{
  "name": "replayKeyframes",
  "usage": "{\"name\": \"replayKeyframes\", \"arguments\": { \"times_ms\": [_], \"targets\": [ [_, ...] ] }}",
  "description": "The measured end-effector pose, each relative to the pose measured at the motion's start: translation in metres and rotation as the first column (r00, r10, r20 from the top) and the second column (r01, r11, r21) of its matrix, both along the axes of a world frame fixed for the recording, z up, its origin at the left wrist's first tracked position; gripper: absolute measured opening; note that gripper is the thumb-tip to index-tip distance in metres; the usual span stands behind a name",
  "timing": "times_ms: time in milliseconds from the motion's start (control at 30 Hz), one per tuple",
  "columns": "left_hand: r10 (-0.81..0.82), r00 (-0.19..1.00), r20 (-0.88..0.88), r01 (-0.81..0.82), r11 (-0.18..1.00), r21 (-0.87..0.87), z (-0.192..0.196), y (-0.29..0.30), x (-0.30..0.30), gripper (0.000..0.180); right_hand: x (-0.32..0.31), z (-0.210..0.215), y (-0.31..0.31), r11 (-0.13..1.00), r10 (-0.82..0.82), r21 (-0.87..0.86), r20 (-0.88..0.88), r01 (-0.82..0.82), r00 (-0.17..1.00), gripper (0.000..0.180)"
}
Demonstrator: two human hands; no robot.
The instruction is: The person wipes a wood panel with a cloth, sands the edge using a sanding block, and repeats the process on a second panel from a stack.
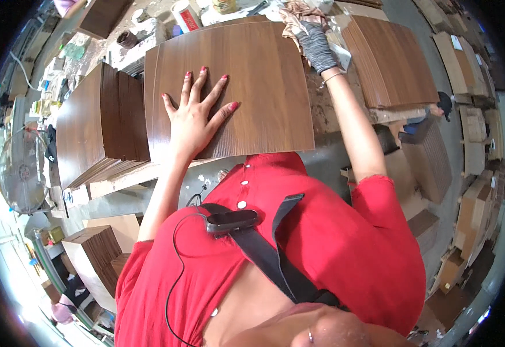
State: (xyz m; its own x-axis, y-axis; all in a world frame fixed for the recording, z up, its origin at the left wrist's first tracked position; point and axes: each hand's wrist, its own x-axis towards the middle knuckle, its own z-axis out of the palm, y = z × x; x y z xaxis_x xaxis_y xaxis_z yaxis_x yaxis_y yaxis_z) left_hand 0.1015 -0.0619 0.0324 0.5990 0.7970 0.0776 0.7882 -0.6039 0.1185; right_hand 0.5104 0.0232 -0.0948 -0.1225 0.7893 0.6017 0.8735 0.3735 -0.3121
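The brown wood-grain panel [252,92] lies in front of the person, its near edge next to their red shirt [333,231]. The bare left hand [192,118] rests flat on it, fingers and thumb spread wide; the right hand [316,46], in a grey glove, holds a bunched beige cloth [299,17] past the far right corner, its fingertips lost in the folds. A tall stack of brown panels [82,127] crowds the left edge, and another pile [388,61] sits beyond the right forearm. Across the far edge, clutter hems the panel in: a red-and-white container [186,16], a yellowish tub [225,6] and a small dark pot [127,39]. A standing fan [21,170] is at far left; at right, a person in a dark cap [444,107] is near more stacked boards [429,165]. The container's red label carries pale lettering; a white tag [456,42] on a brown stack at far right is too small to read.
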Motion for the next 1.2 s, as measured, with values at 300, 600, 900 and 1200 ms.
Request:
{"name": "replayKeyframes", "arguments": {
  "times_ms": [300,600,900,1200],
  "targets": [
    [-0.037,0.999,0.008,0.036,0.999,0.035,-0.008,0.006,-0.003,0.063,-0.075,0.053,-0.148,0.963,-0.253,-0.191,-0.407,0.189,0.878,0.037],
    [0.021,1.0,0.002,-0.021,0.998,0.054,-0.007,0.0,-0.003,0.062,-0.095,0.097,-0.192,0.889,-0.356,-0.204,-0.87,0.409,0.34,0.02],
    [-0.287,0.952,0.107,0.288,0.958,0.007,-0.017,0.005,-0.064,0.063,-0.172,0.091,-0.243,0.783,-0.557,-0.377,-0.071,0.494,0.828,0.026],
    [-0.201,0.916,0.347,0.242,0.967,-0.077,-0.014,0.0,-0.154,0.061,-0.179,0.142,-0.224,0.95,-0.178,-0.31,-0.608,-0.025,0.774,0.037]
  ]
}}
